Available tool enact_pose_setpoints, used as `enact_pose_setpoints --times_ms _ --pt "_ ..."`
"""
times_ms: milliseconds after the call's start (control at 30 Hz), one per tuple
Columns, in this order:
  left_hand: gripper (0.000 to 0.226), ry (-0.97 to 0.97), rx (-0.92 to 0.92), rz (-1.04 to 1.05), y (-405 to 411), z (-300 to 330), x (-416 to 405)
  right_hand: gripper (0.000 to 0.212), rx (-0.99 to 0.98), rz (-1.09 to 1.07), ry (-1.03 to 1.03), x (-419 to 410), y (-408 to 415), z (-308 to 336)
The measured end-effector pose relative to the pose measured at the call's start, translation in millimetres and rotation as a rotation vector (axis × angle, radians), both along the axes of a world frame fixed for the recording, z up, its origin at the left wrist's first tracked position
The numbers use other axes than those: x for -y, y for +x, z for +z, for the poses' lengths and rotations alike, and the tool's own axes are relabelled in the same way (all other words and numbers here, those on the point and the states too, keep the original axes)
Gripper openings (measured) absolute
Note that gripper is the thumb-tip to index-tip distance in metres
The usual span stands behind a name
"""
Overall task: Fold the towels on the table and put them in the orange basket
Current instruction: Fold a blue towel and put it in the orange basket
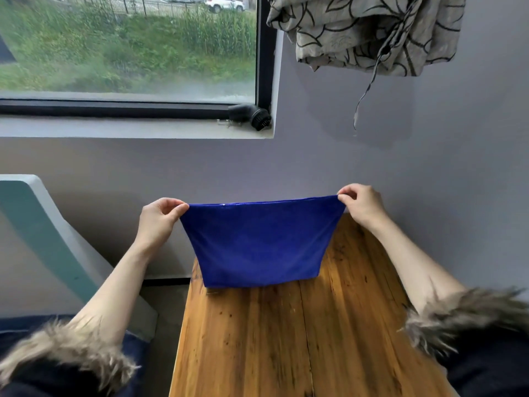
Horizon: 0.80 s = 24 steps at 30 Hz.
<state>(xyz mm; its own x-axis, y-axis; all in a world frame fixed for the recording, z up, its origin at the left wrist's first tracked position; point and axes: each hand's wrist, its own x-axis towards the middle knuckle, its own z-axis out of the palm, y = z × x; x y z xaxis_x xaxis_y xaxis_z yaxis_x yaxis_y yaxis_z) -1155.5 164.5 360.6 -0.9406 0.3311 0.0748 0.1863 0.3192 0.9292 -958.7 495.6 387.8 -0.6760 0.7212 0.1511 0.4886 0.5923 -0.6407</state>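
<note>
A deep blue, soft-pile rectangular towel (259,242) hangs in the middle of the frame, stretched between two hands. The left hand (159,217) pinches its upper left corner between thumb and curled fingers; the right hand (362,206) pinches the upper right corner the same way. The top edge runs nearly taut between them, sagging only slightly. The lower edge sits at or just above the far end of the narrow, orange-brown plank worktop (286,339); whether it touches the wood cannot be told. The towel looks already doubled over, though the layers cannot be counted.

The orange basket named in the task is nowhere in view, so the drop-off place cannot be judged from here.

The risks lie mostly in the grip and the narrow surface. Both holds are small fingertip pinches at the very corners; if one slips, that side would fall and the fold would open. The towel's upper corners reach past the worktop's edges, so lowering it off-centre could leave a side hanging over the edge and drag the cloth off. Bringing the corners together unevenly would give a skewed fold. A patterned beige curtain (366,32) hangs bundled at upper right, well apart from the hands.
</note>
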Motion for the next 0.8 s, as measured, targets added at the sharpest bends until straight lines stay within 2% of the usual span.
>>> enact_pose_setpoints --times_ms 167,333,533,667,800 --pt "0.005 0.104 0.063 0.051 -21 7 -26 0.014 -0.074 -0.059 -0.018 -13 -23 7" --pt "0.013 0.235 0.082 0.004 -20 21 -33 0.013 -0.243 -0.065 -0.124 -22 -19 11" --pt "0.014 0.233 0.1 -0.062 15 4 -8 0.013 -0.388 -0.057 -0.312 -6 18 -14" --pt "0.014 0.092 0.151 -0.091 50 -35 20 0.019 -0.274 -0.037 -0.376 20 63 -56" --pt "0.01 -0.01 0.343 -0.137 87 -88 49 0.01 -0.055 -0.034 -0.447 47 112 -106"
